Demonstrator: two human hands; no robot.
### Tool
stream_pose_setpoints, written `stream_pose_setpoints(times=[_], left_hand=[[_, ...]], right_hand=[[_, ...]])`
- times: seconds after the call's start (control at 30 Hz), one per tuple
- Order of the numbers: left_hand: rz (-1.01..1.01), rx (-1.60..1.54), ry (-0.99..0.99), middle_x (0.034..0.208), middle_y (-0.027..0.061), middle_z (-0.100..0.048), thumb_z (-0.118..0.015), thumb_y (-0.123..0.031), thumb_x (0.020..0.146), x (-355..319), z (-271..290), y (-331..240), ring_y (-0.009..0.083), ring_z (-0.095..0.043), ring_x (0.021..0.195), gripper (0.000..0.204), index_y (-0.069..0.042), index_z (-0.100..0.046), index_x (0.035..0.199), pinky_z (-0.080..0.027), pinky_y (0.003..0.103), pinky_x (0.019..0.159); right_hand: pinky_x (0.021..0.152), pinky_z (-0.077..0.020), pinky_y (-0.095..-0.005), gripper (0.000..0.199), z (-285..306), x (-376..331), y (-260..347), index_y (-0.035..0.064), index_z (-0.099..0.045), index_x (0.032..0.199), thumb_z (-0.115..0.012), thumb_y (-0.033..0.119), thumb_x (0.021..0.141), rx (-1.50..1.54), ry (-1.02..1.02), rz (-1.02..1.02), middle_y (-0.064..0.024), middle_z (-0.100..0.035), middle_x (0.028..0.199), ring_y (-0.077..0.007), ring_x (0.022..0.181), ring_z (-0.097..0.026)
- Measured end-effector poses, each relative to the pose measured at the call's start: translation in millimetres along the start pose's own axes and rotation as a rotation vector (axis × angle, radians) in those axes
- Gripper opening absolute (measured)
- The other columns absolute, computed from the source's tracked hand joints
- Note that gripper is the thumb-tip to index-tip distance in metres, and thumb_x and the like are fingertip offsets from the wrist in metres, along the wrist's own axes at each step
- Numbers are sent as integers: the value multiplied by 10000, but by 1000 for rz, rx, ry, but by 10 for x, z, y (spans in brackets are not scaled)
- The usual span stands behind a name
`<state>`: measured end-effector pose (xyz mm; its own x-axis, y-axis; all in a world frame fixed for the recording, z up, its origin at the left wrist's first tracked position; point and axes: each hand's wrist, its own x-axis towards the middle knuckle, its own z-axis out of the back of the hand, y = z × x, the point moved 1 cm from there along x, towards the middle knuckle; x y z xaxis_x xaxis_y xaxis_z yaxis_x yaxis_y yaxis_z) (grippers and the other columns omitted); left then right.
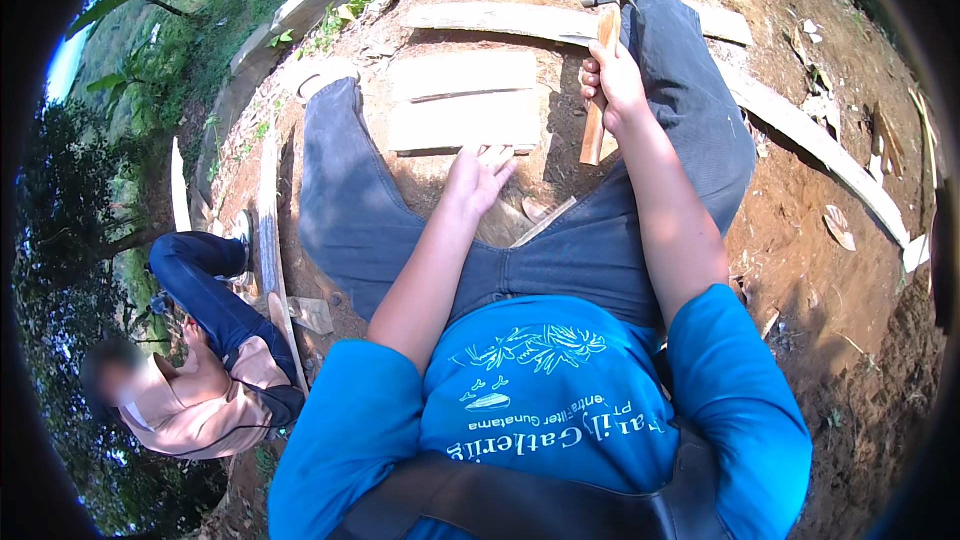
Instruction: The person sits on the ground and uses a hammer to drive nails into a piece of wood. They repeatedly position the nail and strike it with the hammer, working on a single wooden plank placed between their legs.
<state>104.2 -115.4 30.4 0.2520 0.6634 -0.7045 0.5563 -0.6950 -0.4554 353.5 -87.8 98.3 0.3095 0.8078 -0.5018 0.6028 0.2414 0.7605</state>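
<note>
Nailing looks unfinished: right hand [612,80] grips wooden-handled hammer [600,80], open left hand [478,180] steadies short pale wooden plank [462,121].

Wearer observed in blue short-sleeved T-shirt with white chest print, dark blue jeans, pale shoes, dark strap across waist.

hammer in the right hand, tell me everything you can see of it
The hammer has a pale, bare wooden handle and a dark metal head at its far end. It stands roughly lengthwise away from the person, head near the far knee, butt end pointing back toward the lap. The right hand grips the handle about midway, fingers wrapped around it. The head lies against the blue jeans of the right leg; whether it has a claw cannot be told. The left hand does not touch it.
</note>
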Motion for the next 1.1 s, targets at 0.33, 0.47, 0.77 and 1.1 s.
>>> stream_pose_setpoints(times=[0.33, 0.47, 0.77, 1.1], left_hand=[[-218, 1570, 129, 1348, 212, -604, -553, -304, 960, -384, -325, -883, 296, -578, 1254, 612, -6, -428, 1481, -445, 391, 1068], [-1280, 1733, -155, 1527, 230, -407, -582, -283, 934, -54, -485, -1200, 361, -371, 1431, 636, -46, -413, 1499, -311, 451, 1169], [-825, 2301, -255, 1645, 127, -247, -561, -362, 935, 491, 104, -435, 304, -241, 1506, 705, -96, -345, 1551, -177, 537, 1213], [-867, 2287, -279, 1668, 121, -190, -640, -378, 869, 614, 146, -500, 262, -145, 1545, 844, -125, -276, 1588, -144, 528, 1221]], right_hand=[[482, -369, -230, 88, -28, -16, -5, 141, -454, 1089, -519, 151, 1030, 44, -21, 1, 31, -412, 752, -65, 590, -386], [483, -385, -236, 119, -26, -17, -86, 133, -466, 1113, -540, 147, 1021, 18, -27, -1, 13, -441, 758, -73, 576, -415], [492, -395, -248, 148, -36, -94, -269, 130, -466, 1045, -597, 182, 999, -71, -48, -52, 14, -454, 751, -70, 564, -428], [493, -385, -237, 121, -167, -191, -366, 131, -483, 1006, -593, 182, 1002, -142, -26, -58, 17, -468, 742, -61, 562, -426]])
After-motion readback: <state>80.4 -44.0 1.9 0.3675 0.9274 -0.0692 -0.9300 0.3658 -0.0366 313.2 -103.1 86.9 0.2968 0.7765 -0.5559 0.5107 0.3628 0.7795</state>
